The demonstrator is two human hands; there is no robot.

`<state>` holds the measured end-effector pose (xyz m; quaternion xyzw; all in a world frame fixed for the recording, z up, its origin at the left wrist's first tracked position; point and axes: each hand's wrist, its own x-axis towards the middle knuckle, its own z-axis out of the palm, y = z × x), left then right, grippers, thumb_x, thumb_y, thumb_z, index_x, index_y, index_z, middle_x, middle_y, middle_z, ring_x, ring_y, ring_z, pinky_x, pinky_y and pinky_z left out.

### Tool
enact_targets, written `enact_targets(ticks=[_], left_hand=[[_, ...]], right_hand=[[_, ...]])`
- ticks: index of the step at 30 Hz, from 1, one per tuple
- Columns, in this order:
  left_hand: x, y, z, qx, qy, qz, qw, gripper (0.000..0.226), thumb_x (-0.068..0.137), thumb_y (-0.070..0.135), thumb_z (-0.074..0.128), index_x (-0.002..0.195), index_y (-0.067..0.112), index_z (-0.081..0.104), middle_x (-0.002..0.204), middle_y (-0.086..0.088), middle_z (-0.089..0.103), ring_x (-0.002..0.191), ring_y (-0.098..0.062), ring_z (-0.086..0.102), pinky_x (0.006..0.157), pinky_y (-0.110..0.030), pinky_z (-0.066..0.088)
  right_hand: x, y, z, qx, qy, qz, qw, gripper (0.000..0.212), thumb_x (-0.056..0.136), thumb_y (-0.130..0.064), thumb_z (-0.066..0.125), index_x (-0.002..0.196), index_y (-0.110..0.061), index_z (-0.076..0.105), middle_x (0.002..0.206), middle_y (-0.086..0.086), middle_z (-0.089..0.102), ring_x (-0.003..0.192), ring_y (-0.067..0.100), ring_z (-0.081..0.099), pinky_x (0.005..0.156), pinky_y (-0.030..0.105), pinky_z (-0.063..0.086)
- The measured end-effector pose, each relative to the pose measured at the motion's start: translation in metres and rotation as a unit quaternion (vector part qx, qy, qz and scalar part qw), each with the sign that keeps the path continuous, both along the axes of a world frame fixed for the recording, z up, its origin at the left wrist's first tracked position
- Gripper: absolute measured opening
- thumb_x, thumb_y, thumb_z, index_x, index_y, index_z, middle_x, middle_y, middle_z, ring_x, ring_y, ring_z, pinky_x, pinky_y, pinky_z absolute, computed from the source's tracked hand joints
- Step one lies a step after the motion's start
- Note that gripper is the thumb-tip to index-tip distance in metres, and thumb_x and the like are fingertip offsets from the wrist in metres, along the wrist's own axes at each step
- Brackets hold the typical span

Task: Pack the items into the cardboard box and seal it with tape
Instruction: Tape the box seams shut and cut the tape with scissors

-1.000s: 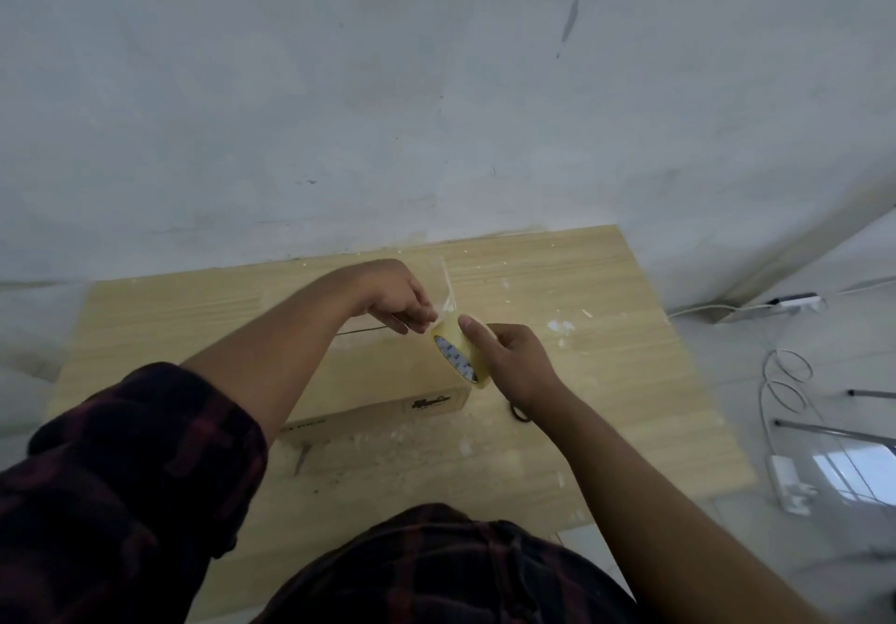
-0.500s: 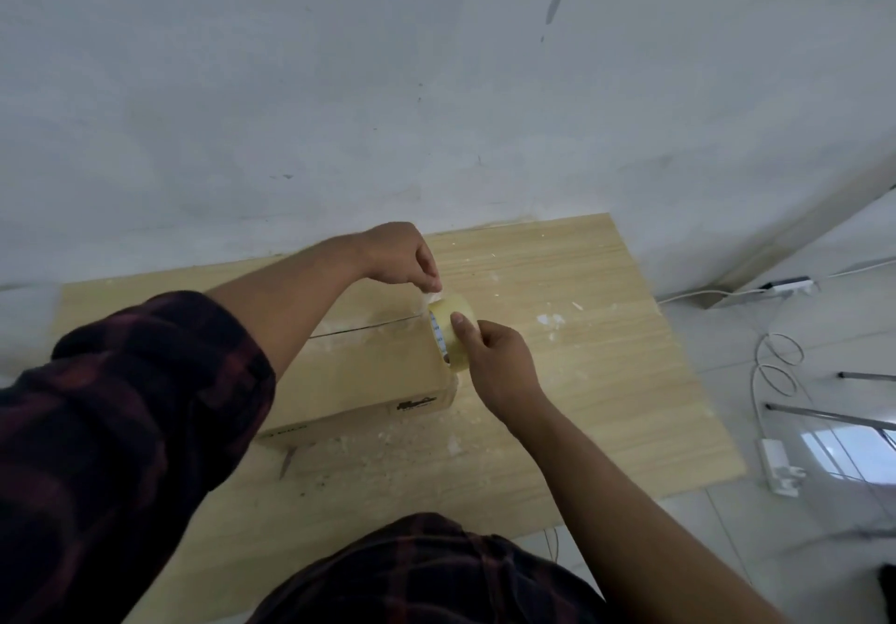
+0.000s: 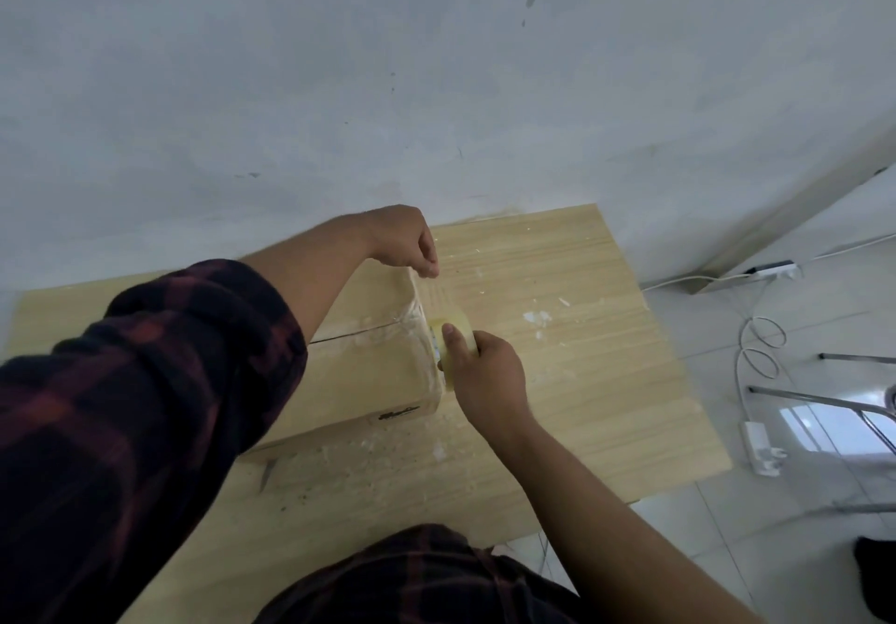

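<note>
At the cardboard box (image 3: pixel 368 381), left hand (image 3: pixel 402 240) pinches the tape end (image 3: pixel 430 279) (right hand (image 3: pixel 489 373) grips the roll (image 3: pixel 458 327)).

A single wide-angle camera sits on the person's head and looks forward and steeply down at the wooden table (image 3: pixel 582 381). It is close enough that the plaid sleeve (image 3: pixel 145 405) fills the lower left, and the cardboard box (image 3: pixel 368 381) lies near mid-frame. The table's far edge meets the grey wall (image 3: pixel 436 90), which takes the upper half, and tiled floor (image 3: pixel 776 502) shows beyond the right edge.
</note>
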<state>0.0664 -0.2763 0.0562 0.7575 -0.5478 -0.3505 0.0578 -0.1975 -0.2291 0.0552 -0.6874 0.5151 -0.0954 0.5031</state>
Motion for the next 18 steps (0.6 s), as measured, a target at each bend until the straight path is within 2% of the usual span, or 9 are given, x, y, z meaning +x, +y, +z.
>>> enact_targets(ticks=[2, 5, 9, 12, 14, 16, 18], left_hand=[[0.002, -0.004, -0.006, 0.015, 0.011, 0.002, 1.000, 0.011, 0.084, 0.040, 0.086, 0.089, 0.030, 0.086, 0.085, 0.021, 0.079, 0.099, -0.007, 0.074, 0.097, -0.047, 0.060], [0.005, -0.008, -0.013, 0.017, 0.020, 0.000, 1.000, 0.011, 0.085, 0.039, 0.086, 0.089, 0.030, 0.086, 0.083, 0.021, 0.078, 0.097, -0.005, 0.073, 0.096, -0.046, 0.061], [0.009, -0.011, -0.017, 0.018, 0.028, -0.003, 0.999, 0.010, 0.085, 0.039, 0.087, 0.088, 0.029, 0.086, 0.083, 0.022, 0.078, 0.095, -0.004, 0.073, 0.095, -0.045, 0.061], [0.021, -0.010, -0.017, 0.004, 0.011, 0.012, 1.000, 0.009, 0.085, 0.039, 0.086, 0.088, 0.030, 0.086, 0.083, 0.022, 0.078, 0.094, -0.004, 0.073, 0.095, -0.043, 0.061], [0.031, -0.008, -0.016, 0.004, 0.008, 0.023, 1.000, 0.009, 0.085, 0.040, 0.086, 0.089, 0.031, 0.085, 0.086, 0.021, 0.079, 0.093, -0.004, 0.073, 0.093, -0.040, 0.062], [0.037, -0.009, -0.015, 0.006, 0.008, 0.025, 1.000, 0.010, 0.086, 0.040, 0.086, 0.090, 0.032, 0.085, 0.087, 0.020, 0.079, 0.093, -0.004, 0.073, 0.090, -0.038, 0.062], [0.042, -0.008, -0.013, -0.010, -0.021, 0.026, 0.999, 0.010, 0.086, 0.040, 0.085, 0.090, 0.031, 0.085, 0.090, 0.019, 0.079, 0.095, -0.003, 0.072, 0.093, -0.036, 0.059]], right_hand=[[0.001, -0.003, 0.001, 0.007, 0.009, -0.002, 1.000, 0.049, 0.106, -0.049, 0.056, 0.070, -0.016, 0.064, 0.075, -0.004, 0.077, 0.053, 0.007, 0.060, 0.055, 0.025, 0.043], [0.003, -0.005, 0.004, 0.011, 0.017, -0.006, 1.000, 0.048, 0.104, -0.047, 0.057, 0.068, -0.016, 0.062, 0.075, -0.002, 0.077, 0.053, 0.009, 0.059, 0.055, 0.027, 0.045], [0.008, -0.011, 0.006, 0.033, 0.033, -0.004, 0.999, 0.048, 0.100, -0.047, 0.058, 0.075, -0.006, 0.066, 0.079, 0.006, 0.078, 0.058, 0.015, 0.062, 0.059, 0.033, 0.050], [0.012, -0.013, 0.007, 0.073, 0.017, -0.007, 0.997, 0.046, 0.095, -0.043, 0.057, 0.085, 0.001, 0.067, 0.084, 0.009, 0.078, 0.063, 0.017, 0.057, 0.063, 0.037, 0.048], [0.012, -0.011, 0.005, 0.077, 0.012, 0.005, 0.997, 0.041, 0.096, -0.039, 0.058, 0.078, -0.003, 0.061, 0.076, 0.000, 0.076, 0.059, 0.014, 0.051, 0.061, 0.035, 0.043], [0.014, -0.009, 0.004, 0.043, 0.021, 0.020, 0.999, 0.044, 0.098, -0.042, 0.060, 0.067, -0.012, 0.049, 0.060, -0.005, 0.066, 0.053, 0.016, 0.047, 0.057, 0.033, 0.039], [0.016, -0.008, 0.004, 0.033, 0.020, 0.026, 0.999, 0.052, 0.099, -0.052, 0.059, 0.066, -0.014, 0.047, 0.060, -0.005, 0.070, 0.051, 0.021, 0.052, 0.055, 0.032, 0.041]])
